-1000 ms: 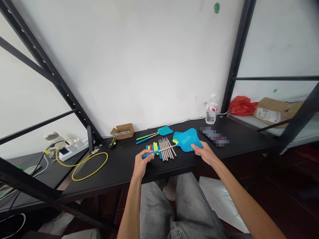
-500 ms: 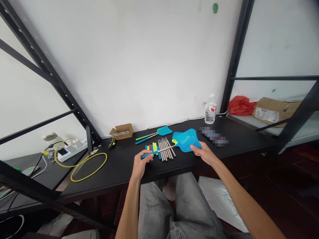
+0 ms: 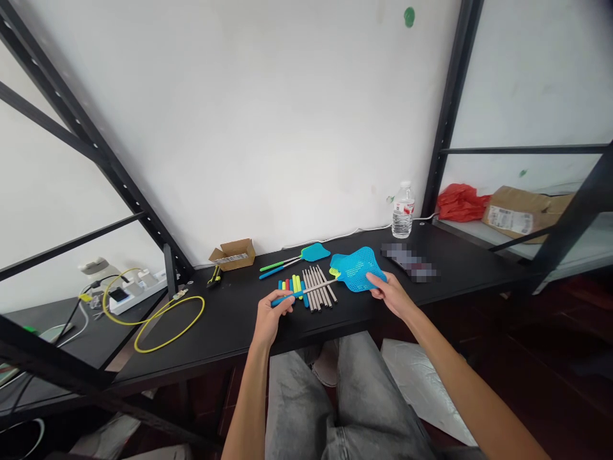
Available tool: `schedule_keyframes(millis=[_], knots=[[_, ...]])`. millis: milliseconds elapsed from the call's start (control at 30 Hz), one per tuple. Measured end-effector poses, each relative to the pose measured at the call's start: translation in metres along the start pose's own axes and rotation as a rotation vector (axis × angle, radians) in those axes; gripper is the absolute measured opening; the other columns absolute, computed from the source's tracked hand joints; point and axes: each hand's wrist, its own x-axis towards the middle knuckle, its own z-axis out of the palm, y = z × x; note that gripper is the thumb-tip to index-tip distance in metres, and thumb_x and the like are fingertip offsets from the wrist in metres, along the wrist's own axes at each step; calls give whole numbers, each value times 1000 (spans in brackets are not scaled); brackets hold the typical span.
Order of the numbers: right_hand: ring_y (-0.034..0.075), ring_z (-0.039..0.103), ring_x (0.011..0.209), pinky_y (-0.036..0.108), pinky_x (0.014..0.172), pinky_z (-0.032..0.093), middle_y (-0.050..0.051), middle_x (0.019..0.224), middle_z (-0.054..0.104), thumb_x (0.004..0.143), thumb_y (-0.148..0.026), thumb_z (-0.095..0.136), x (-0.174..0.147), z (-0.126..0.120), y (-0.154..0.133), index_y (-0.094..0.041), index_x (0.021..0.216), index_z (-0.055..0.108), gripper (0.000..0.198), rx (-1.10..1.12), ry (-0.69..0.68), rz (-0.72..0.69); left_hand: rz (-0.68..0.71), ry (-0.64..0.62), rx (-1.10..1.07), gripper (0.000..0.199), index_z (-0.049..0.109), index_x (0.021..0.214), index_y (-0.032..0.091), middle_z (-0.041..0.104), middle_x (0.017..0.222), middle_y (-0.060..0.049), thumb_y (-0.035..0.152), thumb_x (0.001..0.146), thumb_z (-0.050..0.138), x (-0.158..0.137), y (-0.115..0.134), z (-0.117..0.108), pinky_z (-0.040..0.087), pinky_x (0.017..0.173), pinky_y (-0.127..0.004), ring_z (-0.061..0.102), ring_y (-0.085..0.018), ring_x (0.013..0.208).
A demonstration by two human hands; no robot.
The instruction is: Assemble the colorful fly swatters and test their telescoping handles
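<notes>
A blue fly swatter (image 3: 360, 269) with a metal rod is held level above the front of the black table. My left hand (image 3: 269, 314) is closed on its blue handle. The lower right edge of its mesh head is pinched by my right hand (image 3: 390, 292). Beneath the rod lie several metal rods (image 3: 320, 291) side by side, and left of them several coloured handle grips (image 3: 297, 285) in blue, yellow and red. More swatter heads, blue and a yellow-green one (image 3: 334, 272), show partly behind the held head. Farther back rest assembled swatters (image 3: 315, 252) with green and blue handles.
An open cardboard box (image 3: 234, 253) and a yellow-black cutter (image 3: 215, 276) lie at the back left. A yellow cable (image 3: 168, 324) loops near a power strip (image 3: 138, 291). A water bottle (image 3: 403, 211) and a blurred-out object (image 3: 410, 262) are at the right. Black metal posts frame the table (image 3: 225, 326).
Hardly anything differs. The view has shifted very slightly; both hands keep the same hold on the fly swatter.
</notes>
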Motion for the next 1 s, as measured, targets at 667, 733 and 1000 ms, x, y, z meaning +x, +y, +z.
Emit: schedule_keyframes(millis=[667, 733, 1000], knots=[[26, 65, 74, 35, 64, 50, 7, 81, 71, 74, -65, 67, 2, 0, 6, -19, 94, 72, 50, -88, 218, 111, 47, -19, 97, 26, 74, 88, 17, 69, 77, -5, 37, 71, 78, -1, 2, 0, 43, 64, -25, 60, -16, 70], [25, 65, 74, 34, 64, 50, 7, 82, 71, 74, -66, 67, 1, 0, 4, -21, 94, 71, 50, -93, 205, 114, 42, -24, 98, 27, 74, 88, 17, 69, 75, -5, 38, 72, 77, -1, 2, 1, 43, 63, -25, 60, -16, 69], [15, 49, 57, 25, 49, 38, 1, 65, 56, 77, -66, 63, 2, 0, 3, -21, 80, 62, 45, -102, 127, 29, 19, -63, 87, 30, 72, 90, 15, 64, 64, -3, 41, 74, 75, -1, 3, 2, 37, 56, -25, 51, -12, 56]])
